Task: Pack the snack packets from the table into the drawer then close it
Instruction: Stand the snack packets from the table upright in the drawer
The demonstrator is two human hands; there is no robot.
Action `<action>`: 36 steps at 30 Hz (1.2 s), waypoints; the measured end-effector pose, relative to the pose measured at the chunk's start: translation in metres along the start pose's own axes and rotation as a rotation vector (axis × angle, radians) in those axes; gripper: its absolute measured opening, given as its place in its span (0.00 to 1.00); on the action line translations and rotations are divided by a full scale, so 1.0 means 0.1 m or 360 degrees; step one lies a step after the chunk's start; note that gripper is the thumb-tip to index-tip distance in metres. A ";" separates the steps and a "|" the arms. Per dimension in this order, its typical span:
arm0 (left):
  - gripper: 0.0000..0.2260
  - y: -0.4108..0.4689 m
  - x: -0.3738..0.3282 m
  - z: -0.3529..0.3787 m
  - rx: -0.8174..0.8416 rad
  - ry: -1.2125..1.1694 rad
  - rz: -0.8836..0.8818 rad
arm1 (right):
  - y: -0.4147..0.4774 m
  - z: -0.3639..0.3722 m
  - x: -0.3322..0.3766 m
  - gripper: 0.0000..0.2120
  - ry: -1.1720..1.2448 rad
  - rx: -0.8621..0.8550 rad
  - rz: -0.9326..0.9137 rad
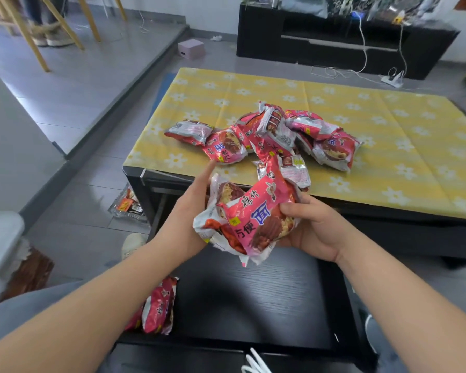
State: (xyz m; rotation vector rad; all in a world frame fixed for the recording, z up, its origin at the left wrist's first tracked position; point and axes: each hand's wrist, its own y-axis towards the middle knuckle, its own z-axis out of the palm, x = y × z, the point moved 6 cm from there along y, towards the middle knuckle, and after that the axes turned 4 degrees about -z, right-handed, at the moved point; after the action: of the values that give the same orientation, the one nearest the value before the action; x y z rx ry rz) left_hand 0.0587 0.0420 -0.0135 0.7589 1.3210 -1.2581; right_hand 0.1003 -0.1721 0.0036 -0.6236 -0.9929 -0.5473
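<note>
Several pink snack packets [277,133] lie in a heap on the yellow flowered tablecloth [388,146]. Both hands hold a bunch of pink packets [256,219] over the open black drawer [248,300], just below the table's front edge. My left hand [191,208] supports the bunch from the left, its index finger pointing up. My right hand [310,224] grips the bunch from the right, thumb on the front packet. Two packets [159,305] stand on edge in the drawer's left side.
A glass dish [128,205] with wrappers sits on the floor left of the table. A black TV cabinet [342,41] with cables stands behind. A small pink box [191,49] lies on the floor. A person's feet and wooden chair legs [51,30] are at the far left.
</note>
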 end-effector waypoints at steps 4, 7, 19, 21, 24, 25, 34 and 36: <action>0.28 -0.17 0.05 0.13 0.0241 -0.0203 -0.0120 | 0.04 -0.01 -0.06 0.20 0.0005 0.0008 0.0009; 0.23 -0.21 -0.01 0.15 0.0341 -0.0151 -0.0067 | 0.06 -0.02 -0.06 0.20 -0.0013 0.0000 -0.0078; 0.32 -0.27 0.28 0.13 0.0367 0.0025 -0.0688 | 0.18 0.03 -0.38 0.16 -0.0279 -0.0494 -0.0035; 0.26 -0.28 0.37 0.17 0.0403 0.0130 -0.0717 | 0.18 0.05 -0.45 0.18 -0.0301 -0.0469 0.0034; 0.16 -0.28 0.41 0.17 0.0342 0.0136 -0.0723 | 0.18 0.03 -0.47 0.17 -0.0254 -0.0585 0.0048; 0.15 -0.26 0.39 0.16 0.0298 0.0093 -0.0688 | 0.18 0.02 -0.47 0.16 -0.0246 -0.0625 0.0041; 0.07 -0.17 0.33 0.03 -0.0186 -0.0274 -0.0470 | 0.13 -0.05 -0.59 0.21 0.0067 -0.0692 0.0224; 0.10 -0.18 0.36 0.06 -0.0179 -0.0234 -0.0463 | 0.16 0.03 -0.65 0.21 0.0020 -0.0620 0.0259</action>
State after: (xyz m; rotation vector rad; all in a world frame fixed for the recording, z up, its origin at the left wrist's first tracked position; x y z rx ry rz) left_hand 0.0362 0.0241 -0.0427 0.3961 1.4020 -1.4254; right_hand 0.0807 -0.1501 -0.0568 -1.0370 -0.8193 -0.6040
